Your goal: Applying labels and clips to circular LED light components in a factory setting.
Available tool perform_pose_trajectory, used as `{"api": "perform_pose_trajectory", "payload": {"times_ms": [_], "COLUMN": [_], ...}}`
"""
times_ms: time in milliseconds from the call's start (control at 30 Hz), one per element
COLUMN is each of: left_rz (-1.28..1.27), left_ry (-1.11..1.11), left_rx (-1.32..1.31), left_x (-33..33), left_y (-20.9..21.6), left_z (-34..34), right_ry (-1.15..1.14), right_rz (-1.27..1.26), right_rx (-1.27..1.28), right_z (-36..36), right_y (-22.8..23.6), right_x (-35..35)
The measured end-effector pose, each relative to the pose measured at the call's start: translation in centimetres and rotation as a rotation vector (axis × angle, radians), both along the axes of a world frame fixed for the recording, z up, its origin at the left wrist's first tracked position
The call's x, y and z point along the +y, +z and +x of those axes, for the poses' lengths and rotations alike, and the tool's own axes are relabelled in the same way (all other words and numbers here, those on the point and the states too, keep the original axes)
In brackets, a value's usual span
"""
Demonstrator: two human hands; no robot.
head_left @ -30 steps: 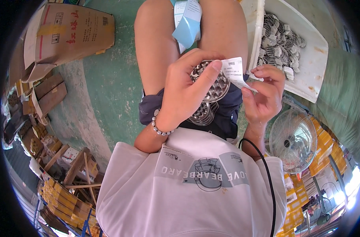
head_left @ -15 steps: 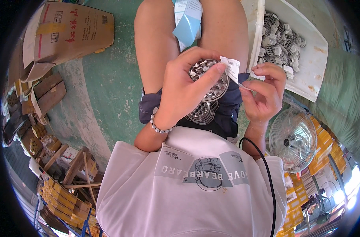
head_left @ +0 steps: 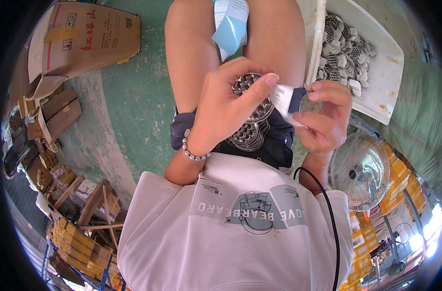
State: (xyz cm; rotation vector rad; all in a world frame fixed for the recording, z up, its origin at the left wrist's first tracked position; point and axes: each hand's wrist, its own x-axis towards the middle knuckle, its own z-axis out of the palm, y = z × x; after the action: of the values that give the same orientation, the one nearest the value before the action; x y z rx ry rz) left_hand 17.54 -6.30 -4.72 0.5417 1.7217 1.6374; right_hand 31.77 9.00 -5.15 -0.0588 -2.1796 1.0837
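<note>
My left hand (head_left: 225, 106), with a beaded bracelet at the wrist, grips a round silver metal disc (head_left: 245, 86) with a raised grid pattern. Its thumb lies over the disc's face. A small white label (head_left: 282, 98) sticks out from the disc's right edge. Its lower end is pinched between the fingers of my right hand (head_left: 325, 116). Below the held disc, a stack of similar metal discs (head_left: 248, 137) rests in my lap. Between my thighs lies a blue and white strip of label paper (head_left: 230, 34), partly curled.
At the right stands a white bin (head_left: 383, 63) holding many labelled metal pieces (head_left: 344, 53). A fan (head_left: 359, 172) is near my right elbow. A cardboard box (head_left: 92, 36) sits at far left, with wooden pieces (head_left: 97, 203) below it. A black cable (head_left: 333, 223) runs down my shirt.
The disc has turned and shifted slightly left in my left hand. The white label now bends downward, its lower end drawn toward my right fingers.
</note>
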Motion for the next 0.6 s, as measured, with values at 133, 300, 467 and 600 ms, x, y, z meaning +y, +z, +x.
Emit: {"api": "perform_pose_trajectory", "payload": {"times_ms": [133,300,467,600], "left_rz": [0.008,0.055,0.002,-0.025], "left_ry": [0.009,0.034,-0.001,0.013], "left_rx": [0.013,-0.012,-0.064,-0.066], "left_x": [-0.1,-0.3,-0.2,-0.1], "left_y": [-0.3,-0.6,0.5,0.5], "left_z": [-0.1,0.1,0.1,0.1], "right_ry": [0.028,-0.022,-0.087,-0.091], "right_rz": [0.029,0.003,-0.08,-0.081], "right_rx": [-0.026,-0.037,-0.019,-0.031], "right_z": [0.1,-0.2,0.0,0.1], "right_y": [0.3,-0.6,-1.0,-0.9], "right_x": [0.0,-0.1,-0.2,-0.1]}}
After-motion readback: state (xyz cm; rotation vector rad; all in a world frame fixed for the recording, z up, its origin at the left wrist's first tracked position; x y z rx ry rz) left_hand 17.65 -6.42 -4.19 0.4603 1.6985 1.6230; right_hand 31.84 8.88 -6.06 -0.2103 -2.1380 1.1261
